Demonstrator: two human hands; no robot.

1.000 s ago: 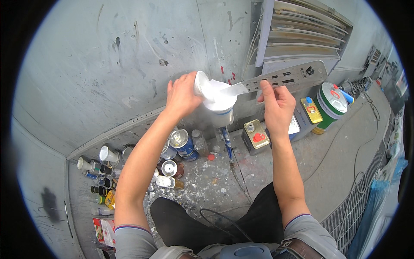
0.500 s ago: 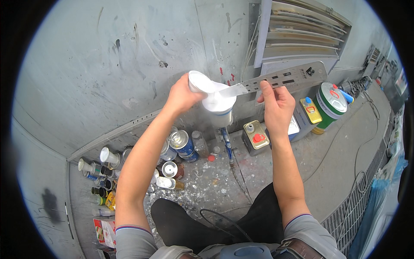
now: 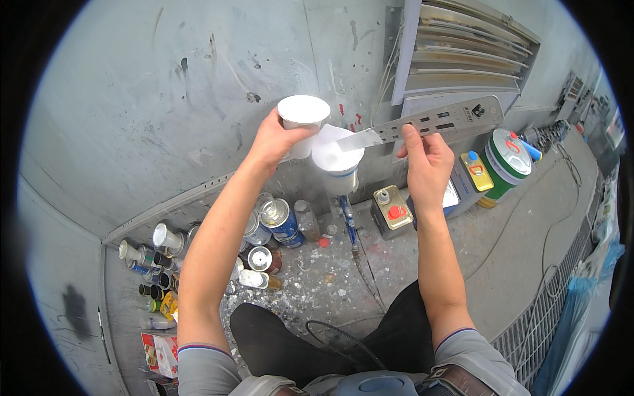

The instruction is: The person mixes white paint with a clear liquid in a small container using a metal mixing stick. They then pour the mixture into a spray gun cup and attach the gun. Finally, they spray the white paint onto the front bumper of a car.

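Note:
My left hand [image 3: 273, 140] grips a white paper cup [image 3: 303, 113], held roughly upright with its open rim toward the camera, just left of a white pot [image 3: 337, 173] with a blue band. A white paper cone [image 3: 328, 137] sits in that pot's mouth. The pot tops a blue spray gun [image 3: 348, 226] standing against the grey wall. My right hand [image 3: 426, 162] pinches a flat metal stirring stick [image 3: 360, 140], whose tip reaches the cone's edge.
Several paint cans and small bottles [image 3: 281, 221] crowd the spattered floor at the wall's foot. A rectangular tin with a red cap [image 3: 393, 208], a yellow-and-blue tin [image 3: 477, 170] and a green-and-white bucket [image 3: 505, 162] stand right. A louvred panel [image 3: 462, 53] hangs above. Wire grating [image 3: 555, 303] lies far right.
The white cup was tipped over the pot's cone a second ago; my left hand has since lifted it up and to the left and turned it upright. My right hand has barely moved.

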